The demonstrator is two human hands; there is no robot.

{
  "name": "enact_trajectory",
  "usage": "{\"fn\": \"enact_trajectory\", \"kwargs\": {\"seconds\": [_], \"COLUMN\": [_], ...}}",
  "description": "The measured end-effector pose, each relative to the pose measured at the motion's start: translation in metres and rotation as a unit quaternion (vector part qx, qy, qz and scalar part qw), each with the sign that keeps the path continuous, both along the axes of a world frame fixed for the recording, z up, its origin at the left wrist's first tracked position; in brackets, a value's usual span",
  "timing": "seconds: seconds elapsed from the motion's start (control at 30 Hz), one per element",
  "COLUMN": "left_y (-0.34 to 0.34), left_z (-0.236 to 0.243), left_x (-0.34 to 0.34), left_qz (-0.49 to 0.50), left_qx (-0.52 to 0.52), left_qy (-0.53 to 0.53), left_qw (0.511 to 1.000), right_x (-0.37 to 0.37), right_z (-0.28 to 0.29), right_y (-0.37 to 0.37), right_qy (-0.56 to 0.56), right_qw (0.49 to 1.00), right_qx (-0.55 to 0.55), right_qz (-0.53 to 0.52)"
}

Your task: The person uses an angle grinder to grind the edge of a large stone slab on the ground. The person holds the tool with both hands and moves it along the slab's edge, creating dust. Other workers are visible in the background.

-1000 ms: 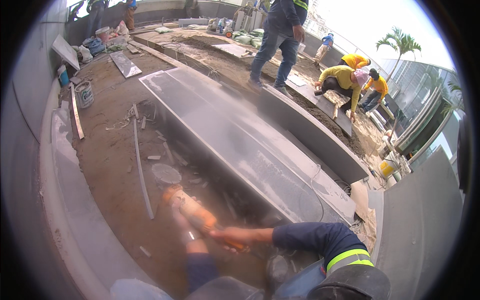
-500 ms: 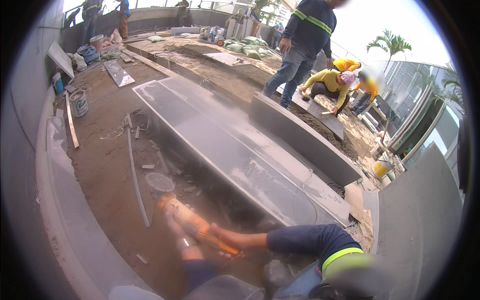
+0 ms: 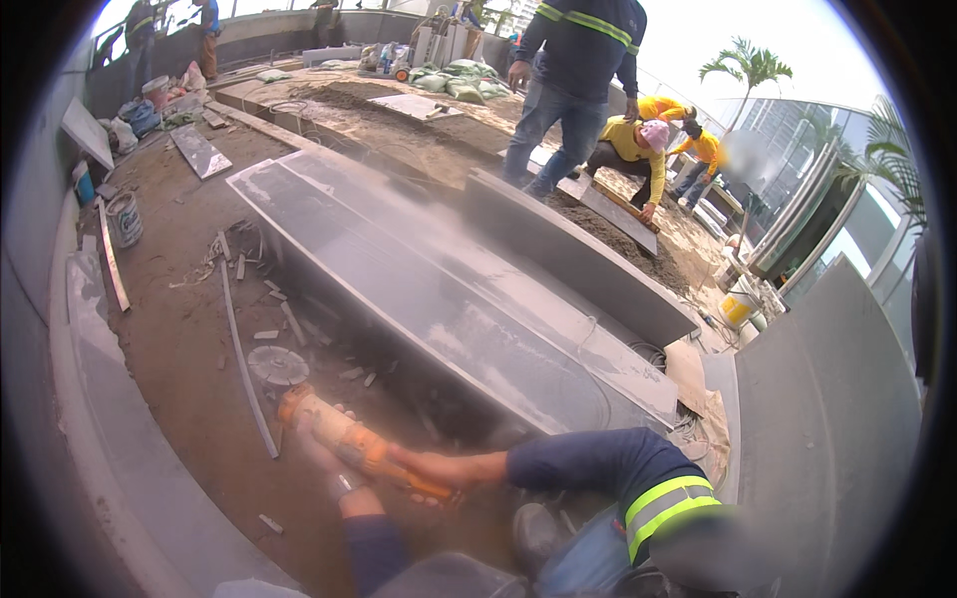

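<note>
Both my hands hold an orange angle grinder (image 3: 344,437) low over the brown, dusty ground. My left hand (image 3: 321,448) wraps round its body near the head, a band showing at the wrist. Farther back, my right hand (image 3: 427,468) is closed round the rear handle, its dark sleeve coming in from the right. A pale round disc (image 3: 278,367) shows just beyond the grinder's head; whether it is fixed there I cannot tell. Close to the right of the grinder runs the near edge of a long grey slab (image 3: 429,299). Haze blurs the tool and fingers.
A thin strip (image 3: 245,359) and several broken chips lie left of the slab. Another slab (image 3: 588,254) stands on edge behind it. A person in dark blue (image 3: 588,50) stands beyond; a person in yellow (image 3: 628,149) crouches over a board. A bucket (image 3: 125,219) sits at left.
The whole view has shifted left and slightly up. My grip on the grinder looks the same. The crouching person has moved an arm down to the board's near end.
</note>
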State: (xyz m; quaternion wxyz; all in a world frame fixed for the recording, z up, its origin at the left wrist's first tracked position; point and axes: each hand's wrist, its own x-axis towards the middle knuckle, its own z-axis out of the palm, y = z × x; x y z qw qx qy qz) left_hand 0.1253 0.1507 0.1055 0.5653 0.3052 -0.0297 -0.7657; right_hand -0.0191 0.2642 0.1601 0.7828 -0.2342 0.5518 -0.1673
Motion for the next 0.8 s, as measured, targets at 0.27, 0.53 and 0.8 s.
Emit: {"fn": "enact_trajectory", "kwargs": {"seconds": [0.27,0.53,0.8], "left_y": [-0.006,-0.005,-0.005], "left_z": [-0.028,-0.032,-0.027], "left_x": [-0.002,-0.004,-0.011], "left_qz": [-0.027,-0.049,-0.085], "left_qx": [-0.018,-0.022,-0.079], "left_qy": [0.045,0.034,0.076], "left_qw": [0.998,0.998,0.990], "right_x": [-0.001,0.000,-0.012], "right_z": [0.002,0.012,-0.003], "right_y": [0.000,0.002,0.007], "right_qy": [0.007,0.021,0.171], "right_qw": [1.000,0.999,0.973], "right_qx": [0.022,-0.012,-0.115], "right_qz": [0.020,0.040,0.106]}}
